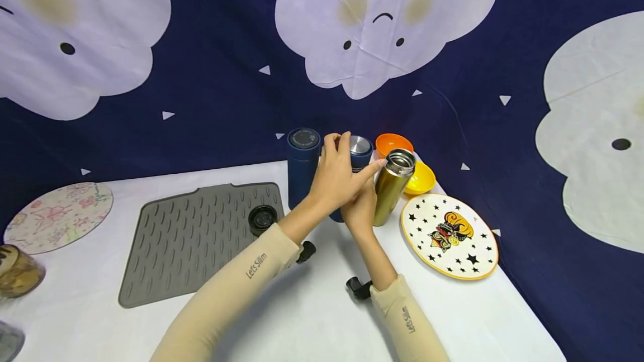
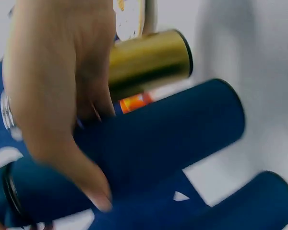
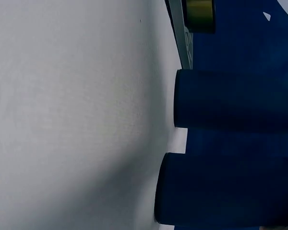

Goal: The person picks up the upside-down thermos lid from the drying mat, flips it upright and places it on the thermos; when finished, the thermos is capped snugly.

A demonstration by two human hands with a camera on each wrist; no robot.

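Two blue thermoses stand side by side in the head view. My right hand [image 1: 359, 205] grips the body of the right-hand blue thermos [image 2: 177, 132], its thumb lying across the front in the left wrist view. Above it, my left hand [image 1: 334, 177] holds the silver-topped lid [image 1: 360, 144], fingers on the left side and thumb stretched out to the right. The other blue thermos [image 1: 304, 166] stands just left of the hands, lid on. A gold thermos [image 1: 389, 191] with its mouth uncovered leans slightly beside them on the right. The right wrist view shows mostly thermos bottoms.
A grey ridged mat [image 1: 196, 244] lies at left, bearing a black lid [image 1: 263, 219]. An orange bowl [image 1: 393, 143], a yellow bowl [image 1: 421, 179] and a star-patterned plate [image 1: 427, 250] are at right. A round placemat [image 1: 60, 217] and a jar [image 1: 19, 272] sit far left.
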